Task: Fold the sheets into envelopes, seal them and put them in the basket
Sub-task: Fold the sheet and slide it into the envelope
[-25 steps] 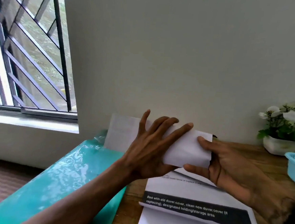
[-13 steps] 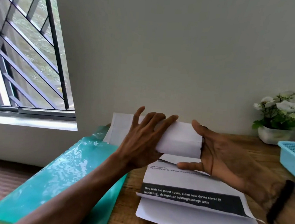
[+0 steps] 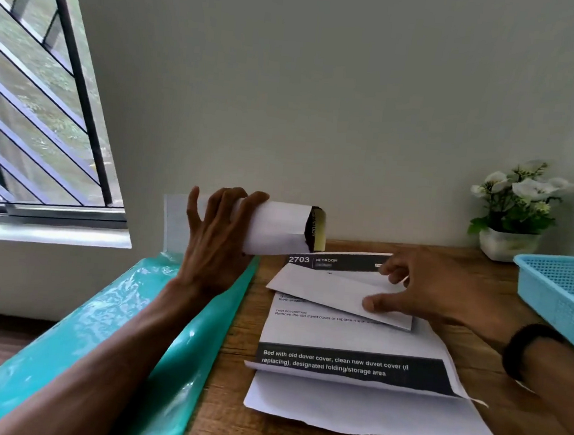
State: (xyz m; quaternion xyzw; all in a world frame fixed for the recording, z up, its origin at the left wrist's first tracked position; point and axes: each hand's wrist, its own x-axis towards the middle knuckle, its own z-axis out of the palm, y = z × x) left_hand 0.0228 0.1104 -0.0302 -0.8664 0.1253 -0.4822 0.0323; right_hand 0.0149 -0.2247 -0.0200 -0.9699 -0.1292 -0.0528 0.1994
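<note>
White envelope (image 3: 274,228) is held above the counter (image 3: 500,282), gripped by the left hand (image 3: 216,242). The right hand (image 3: 420,293) pinches a folded sheet (image 3: 328,289) on the printed sheets (image 3: 352,370). Blue basket (image 3: 561,294) sits right.

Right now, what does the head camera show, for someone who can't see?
The left hand holds a folded envelope up while the right hand pinches a folded sheet on printed papers. A blue basket sits right.
</note>
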